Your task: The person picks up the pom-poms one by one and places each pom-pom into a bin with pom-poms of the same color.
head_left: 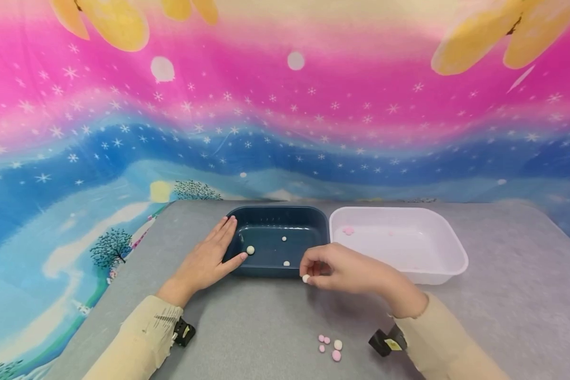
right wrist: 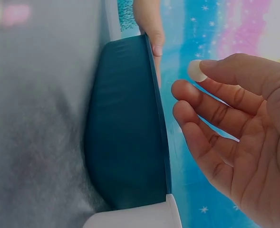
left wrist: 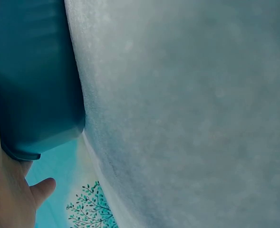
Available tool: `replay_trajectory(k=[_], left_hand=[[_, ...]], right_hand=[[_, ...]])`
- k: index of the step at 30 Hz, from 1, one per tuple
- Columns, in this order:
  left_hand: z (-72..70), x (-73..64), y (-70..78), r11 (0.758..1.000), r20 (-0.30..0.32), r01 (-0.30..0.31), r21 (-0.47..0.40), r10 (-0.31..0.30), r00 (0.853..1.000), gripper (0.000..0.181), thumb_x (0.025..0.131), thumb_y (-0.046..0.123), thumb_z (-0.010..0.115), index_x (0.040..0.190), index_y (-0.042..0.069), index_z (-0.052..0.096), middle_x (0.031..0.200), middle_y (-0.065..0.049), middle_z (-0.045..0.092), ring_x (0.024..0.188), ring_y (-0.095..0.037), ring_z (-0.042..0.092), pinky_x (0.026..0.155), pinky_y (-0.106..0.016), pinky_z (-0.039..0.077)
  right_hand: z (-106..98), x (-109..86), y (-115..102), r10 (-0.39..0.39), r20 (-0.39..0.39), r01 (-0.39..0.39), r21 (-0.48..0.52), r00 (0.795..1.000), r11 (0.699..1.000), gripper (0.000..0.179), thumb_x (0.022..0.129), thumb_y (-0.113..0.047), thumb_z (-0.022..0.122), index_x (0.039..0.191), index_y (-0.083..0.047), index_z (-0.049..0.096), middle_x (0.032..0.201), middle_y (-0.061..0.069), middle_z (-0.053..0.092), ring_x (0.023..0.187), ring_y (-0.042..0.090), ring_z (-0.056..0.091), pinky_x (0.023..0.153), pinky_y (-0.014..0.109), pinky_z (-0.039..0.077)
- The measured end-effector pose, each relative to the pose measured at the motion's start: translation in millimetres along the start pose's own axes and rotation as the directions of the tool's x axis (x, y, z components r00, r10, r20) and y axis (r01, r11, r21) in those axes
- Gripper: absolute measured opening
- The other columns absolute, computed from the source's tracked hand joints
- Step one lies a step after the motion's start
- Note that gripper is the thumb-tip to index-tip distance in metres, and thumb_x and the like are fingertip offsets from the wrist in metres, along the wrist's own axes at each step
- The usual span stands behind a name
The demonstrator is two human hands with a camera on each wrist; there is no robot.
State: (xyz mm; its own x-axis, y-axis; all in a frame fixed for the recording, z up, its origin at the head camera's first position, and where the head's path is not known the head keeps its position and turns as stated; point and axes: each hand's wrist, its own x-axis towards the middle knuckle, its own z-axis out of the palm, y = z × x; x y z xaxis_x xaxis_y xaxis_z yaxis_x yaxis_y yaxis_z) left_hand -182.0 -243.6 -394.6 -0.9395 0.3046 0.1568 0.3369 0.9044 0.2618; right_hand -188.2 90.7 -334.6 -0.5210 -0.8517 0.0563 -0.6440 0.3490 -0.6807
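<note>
My left hand (head_left: 208, 259) rests along the left rim of a dark blue tray (head_left: 266, 271), its fingers straight and its thumb reaching over the front left corner. Inside that tray lie a larger white ball (head_left: 250, 250) and two smaller white balls, one of them a small ball (head_left: 284, 239) toward the back. Between thumb and fingertip, my right hand (head_left: 344, 268) pinches a white ball (right wrist: 197, 71). It holds this ball at the tray's front right corner; in the right wrist view the ball shows above the rim's level.
A white tray (head_left: 448, 272) stands against the right side of the blue one, with a pink piece (head_left: 349, 230) in its back left corner. On the grey table (head_left: 247, 332) in front lie several pink balls (head_left: 336, 355) and a cream ball (head_left: 338, 344). A patterned cloth (head_left: 285, 132) hangs behind.
</note>
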Motion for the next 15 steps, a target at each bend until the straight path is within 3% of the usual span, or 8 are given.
replay_trajectory(k=[15], left_hand=[[-0.2, -1.0, 0.6, 1.0, -0.004, 0.002, 0.001, -0.002, 1.0, 0.089, 0.098, 0.063, 0.045, 0.16, 0.009, 0.012, 0.169, -0.006, 0.009, 0.157, -0.026, 0.007, 0.121, -0.055, 0.024]], right_hand=[[-5.5, 12.2, 7.4, 0.055, -0.069, -0.053, 0.021, 0.996, 0.998, 0.008, 0.096, -0.013, 0.066, 0.102, -0.016, 0.069, 0.091, -0.007, 0.065, 0.081, 0.007, 0.058, 0.079, 0.028, 0.056]])
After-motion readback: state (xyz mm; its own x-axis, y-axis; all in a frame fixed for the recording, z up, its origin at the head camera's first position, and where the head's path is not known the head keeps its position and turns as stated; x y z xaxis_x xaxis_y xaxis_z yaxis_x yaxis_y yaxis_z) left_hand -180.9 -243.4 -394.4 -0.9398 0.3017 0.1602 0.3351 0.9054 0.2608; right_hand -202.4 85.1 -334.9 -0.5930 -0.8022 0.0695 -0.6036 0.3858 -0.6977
